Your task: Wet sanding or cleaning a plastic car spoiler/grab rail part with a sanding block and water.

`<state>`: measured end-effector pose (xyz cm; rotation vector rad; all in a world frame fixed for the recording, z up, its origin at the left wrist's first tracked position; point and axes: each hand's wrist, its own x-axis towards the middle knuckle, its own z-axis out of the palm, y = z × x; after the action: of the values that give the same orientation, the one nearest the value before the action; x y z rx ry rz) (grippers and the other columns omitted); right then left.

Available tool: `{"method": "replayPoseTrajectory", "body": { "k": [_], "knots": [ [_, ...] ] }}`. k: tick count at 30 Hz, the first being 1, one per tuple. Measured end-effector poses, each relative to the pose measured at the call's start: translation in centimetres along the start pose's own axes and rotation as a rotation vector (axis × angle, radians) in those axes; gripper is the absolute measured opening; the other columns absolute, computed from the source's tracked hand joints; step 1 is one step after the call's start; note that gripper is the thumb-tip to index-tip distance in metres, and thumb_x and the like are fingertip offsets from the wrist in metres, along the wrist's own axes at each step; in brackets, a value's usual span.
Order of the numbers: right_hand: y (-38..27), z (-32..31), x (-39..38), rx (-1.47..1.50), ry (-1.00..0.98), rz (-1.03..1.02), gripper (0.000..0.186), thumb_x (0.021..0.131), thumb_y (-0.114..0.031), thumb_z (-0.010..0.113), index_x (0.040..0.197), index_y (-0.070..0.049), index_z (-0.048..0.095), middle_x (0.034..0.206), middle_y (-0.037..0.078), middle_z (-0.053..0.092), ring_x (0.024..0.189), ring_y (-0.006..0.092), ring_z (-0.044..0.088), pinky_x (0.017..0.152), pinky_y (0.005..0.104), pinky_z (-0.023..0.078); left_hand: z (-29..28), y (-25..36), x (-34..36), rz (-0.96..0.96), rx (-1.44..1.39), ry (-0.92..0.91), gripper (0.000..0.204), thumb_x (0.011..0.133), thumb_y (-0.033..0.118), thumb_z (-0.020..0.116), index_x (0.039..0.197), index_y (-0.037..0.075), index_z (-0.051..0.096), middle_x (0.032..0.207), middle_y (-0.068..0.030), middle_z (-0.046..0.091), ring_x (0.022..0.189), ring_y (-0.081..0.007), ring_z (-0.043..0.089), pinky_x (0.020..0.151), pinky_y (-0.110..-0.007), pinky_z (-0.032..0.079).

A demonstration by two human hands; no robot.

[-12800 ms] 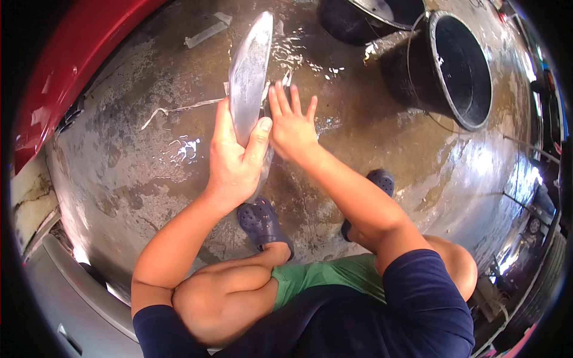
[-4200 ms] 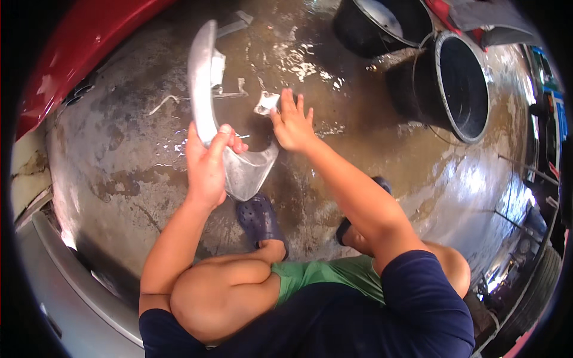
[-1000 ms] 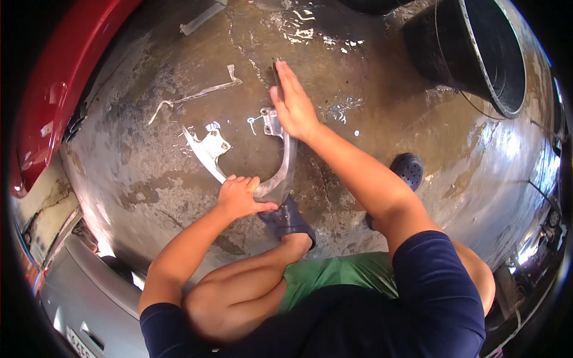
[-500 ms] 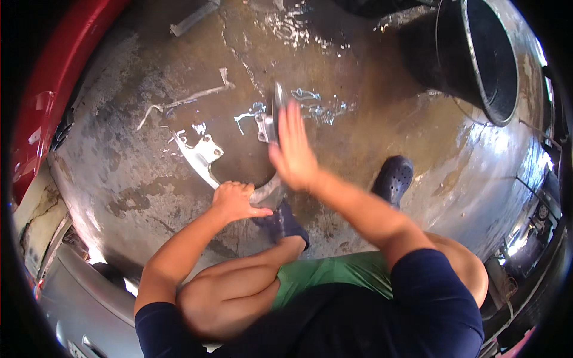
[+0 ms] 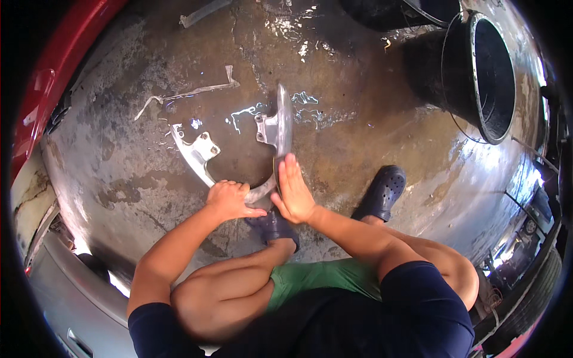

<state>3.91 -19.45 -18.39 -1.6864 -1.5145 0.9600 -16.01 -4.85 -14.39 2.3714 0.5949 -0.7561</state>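
A silver, U-shaped metal grab rail, the kind fitted to a motorcycle, is held above the wet floor with its two bracketed arms pointing away from me. My left hand grips its near curve, fingers folded over the metal and thumb stretched to the right. Against the outer side of the right arm, low near the bend, lies my right hand, flat with fingers straight. A thin dark edge shows beside those fingers; what it belongs to, I cannot make out.
At the upper right a black bucket lies tilted, with another dark container behind it. Crumpled strips lie on the wet concrete floor. A red body panel borders the left; my clogs are near the rail.
My right hand has slid toward me along the rail's right arm, from near its upper half down to the bend. My left hand keeps its grip on the curve.
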Motion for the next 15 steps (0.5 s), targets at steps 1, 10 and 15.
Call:
{"method": "replayPoseTrajectory", "body": {
  "k": [1, 10, 15],
  "knots": [
    [0.3, -0.1, 1.7, -0.008, 0.074, 0.013, 0.085, 0.102, -0.028, 0.053, 0.162, 0.014, 0.009, 0.168, 0.041, 0.004, 0.158, 0.0557, 0.006, 0.13, 0.0589, 0.01, -0.5, 0.1, 0.3, 0.0, -0.002, 0.0, 0.096, 0.062, 0.094, 0.067, 0.088, 0.002, 0.073, 0.082, -0.0191, 0.074, 0.081, -0.0357, 0.075, 0.079, -0.045, 0.059],
    [1.1, -3.1, 7.7, -0.007, 0.061, -0.008, 0.087, 0.102, -0.028, 0.052, 0.163, 0.012, 0.005, 0.171, 0.037, 0.001, 0.159, 0.0552, 0.001, 0.13, 0.0593, 0.006, -0.2, -0.2, -0.3, -0.024, 0.034, -0.052, 0.1, 0.067, 0.097, 0.06, 0.095, 0.002, 0.074, 0.088, -0.0187, 0.076, 0.088, -0.0344, 0.075, 0.087, -0.043, 0.058],
    [2.3, -4.1, 9.3, -0.118, 0.143, 0.04, 0.082, 0.104, -0.03, 0.051, 0.162, 0.013, 0.013, 0.169, 0.038, 0.006, 0.159, 0.0539, 0.008, 0.13, 0.0587, 0.013, -0.5, 0.6, 0.2, -0.026, 0.006, -0.047, 0.097, 0.065, 0.096, 0.064, 0.091, 0.003, 0.073, 0.085, -0.0177, 0.076, 0.085, -0.0344, 0.075, 0.087, -0.043, 0.059]
  ]
}}
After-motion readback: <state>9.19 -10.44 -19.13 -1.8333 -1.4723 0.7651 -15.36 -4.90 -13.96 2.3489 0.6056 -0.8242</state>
